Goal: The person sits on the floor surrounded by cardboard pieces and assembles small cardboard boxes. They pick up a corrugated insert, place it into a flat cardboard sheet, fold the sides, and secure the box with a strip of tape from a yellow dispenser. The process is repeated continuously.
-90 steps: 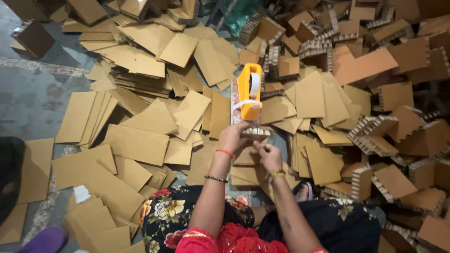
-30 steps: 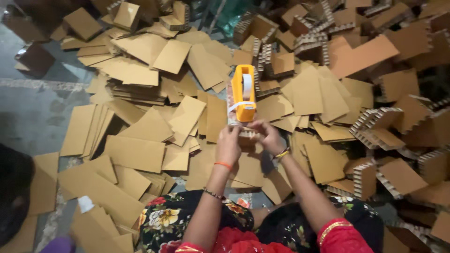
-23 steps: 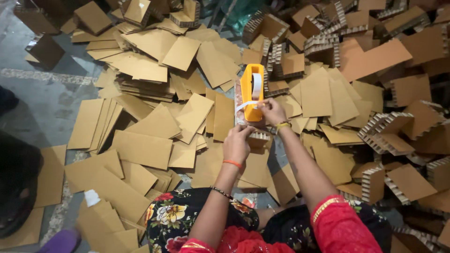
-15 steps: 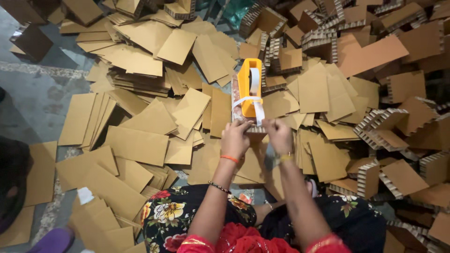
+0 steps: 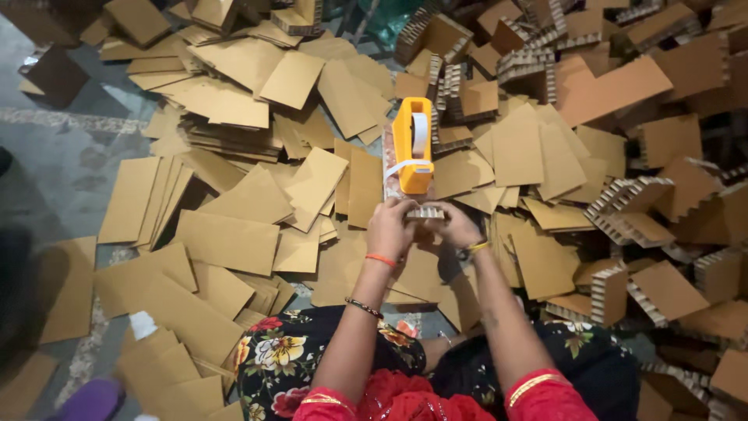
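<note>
Cardboard block (image 5: 425,212), honeycomb-edged, sits pinched between both hands just below the orange tape dispenser (image 5: 412,148). Left hand (image 5: 389,228) and right hand (image 5: 453,226) each grip it closed, above loose cardboard sheets (image 5: 234,242) on the floor (image 5: 54,156).

Flat brown cardboard sheets (image 5: 226,242) lie strewn over the grey floor (image 5: 54,164) to the left. Brown honeycomb-edged cardboard blocks (image 5: 623,210) pile up right. The orange plastic tape dispenser (image 5: 412,146) stands between them, just beyond both hands.
</note>
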